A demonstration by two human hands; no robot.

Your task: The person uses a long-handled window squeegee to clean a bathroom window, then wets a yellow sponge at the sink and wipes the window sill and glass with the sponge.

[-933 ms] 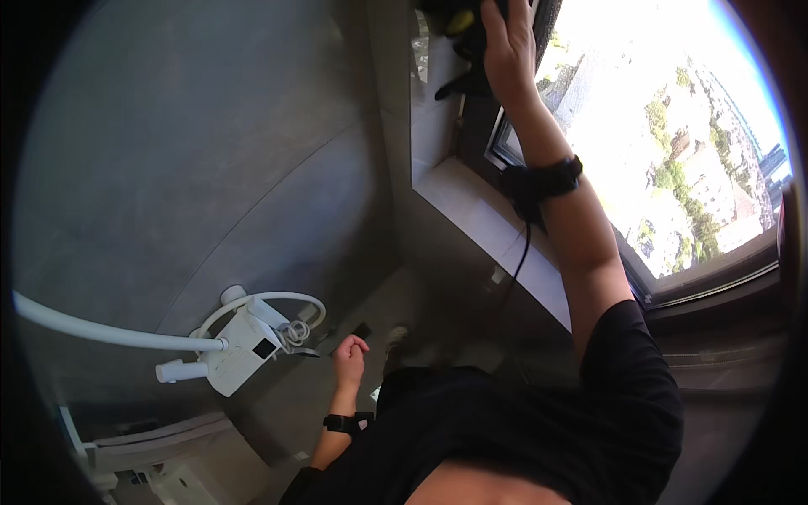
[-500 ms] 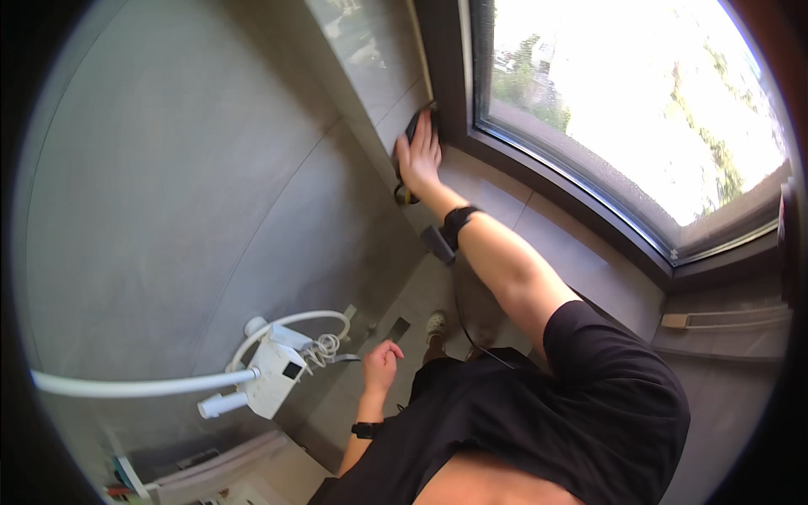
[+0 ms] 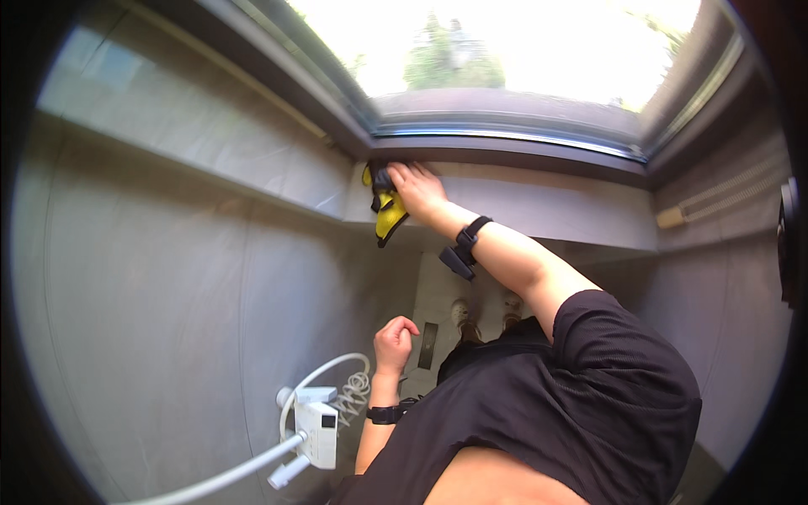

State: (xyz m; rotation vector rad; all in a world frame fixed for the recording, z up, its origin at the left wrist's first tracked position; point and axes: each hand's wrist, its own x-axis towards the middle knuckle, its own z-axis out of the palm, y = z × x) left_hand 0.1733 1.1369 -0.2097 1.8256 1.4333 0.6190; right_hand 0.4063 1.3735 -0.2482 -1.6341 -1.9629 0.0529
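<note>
My right hand [image 3: 418,192] reaches to the left end of the window sill [image 3: 539,196]. It presses a black and yellow cloth [image 3: 390,217] into the corner beneath the window frame, fingers bent over its dark part. A yellow fold of the cloth hangs over the sill's front edge. Lower down, my left hand [image 3: 395,343] is held in a loose fist beside the grey wall, and nothing shows in it. Both wrists wear black straps; a small dark box hangs from the right one.
A white shower fixture [image 3: 316,431] with a hose and coiled cord is on the wall at lower left. Above the sill is a dark-framed window [image 3: 505,143]. A beaded cord with a wooden end [image 3: 671,217] hangs at right. My feet stand on the tiled floor below.
The view has turned, so the window now lies straight ahead. My right hand is now on the sill below the frame, and more of the cloth's yellow side shows. My left hand stays fisted.
</note>
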